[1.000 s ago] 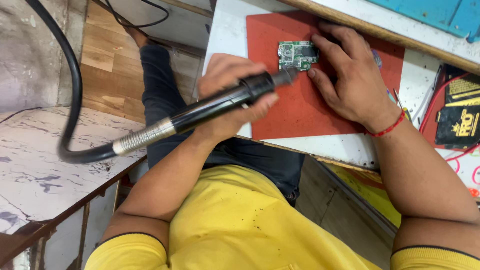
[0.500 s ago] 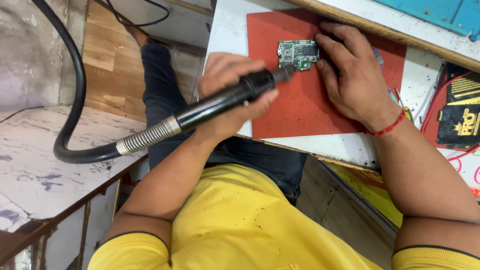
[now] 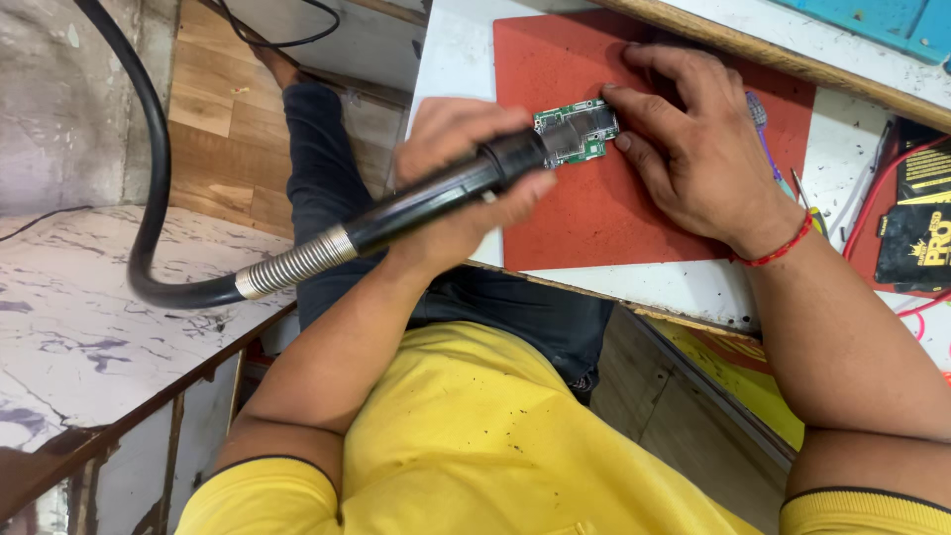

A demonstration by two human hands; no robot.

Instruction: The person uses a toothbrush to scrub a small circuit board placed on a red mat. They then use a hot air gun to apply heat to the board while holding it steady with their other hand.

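Gripping a black hot-air wand with ribbed metal collar (image 3: 416, 203), the left hand (image 3: 466, 178) aims its nozzle at two o'clock onto a small green circuit board (image 3: 578, 132); the right hand (image 3: 698, 149), fingers spread, apparently pins it to the red rubber mat (image 3: 594, 218).

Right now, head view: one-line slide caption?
Left hand aims a black hot-air wand at a small green circuit board steadied by right hand on a red mat.

White workbench (image 3: 451, 59), wooden plank floor (image 3: 213, 139), marbled side surface (image 3: 69, 327) (scuffed)

Mat: red mat (image 3: 604, 213) lies on the white table (image 3: 456, 59).
Right edge: black box (image 3: 916, 223), red wires (image 3: 882, 178).
Floor: wooden planks (image 3: 213, 149).
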